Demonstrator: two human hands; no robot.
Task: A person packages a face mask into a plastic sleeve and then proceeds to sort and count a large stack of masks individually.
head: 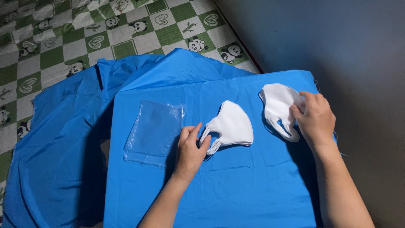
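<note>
You are working with both hands on a blue cloth spread over a bed with a green and white checked sheet. Your left hand is lying flat, fingers loosely extended, with its fingertips touching the ear loop end of the folded white mask in the middle of the cloth. That mask is lying just ahead and to the right of this hand, its long axis running from the loops at lower left up to the rounded fold at upper right. The hand is not clamping anything; it is pressing or steadying the loops at most.

Your right hand is resting on the second white mask near the cloth's right edge, fingers curled over that mask's right side. Whether those fingers are pinching the fabric or only lying on it, you cannot tell from this view. This mask's long axis is running from upper left down to its loops at lower right, just under your fingers.

The two hands are well apart, each one nearer to its own mask. A clear plastic bag is lying flat just left of your left hand, near it but not under it, so the left hand is the closer one to it.
</note>
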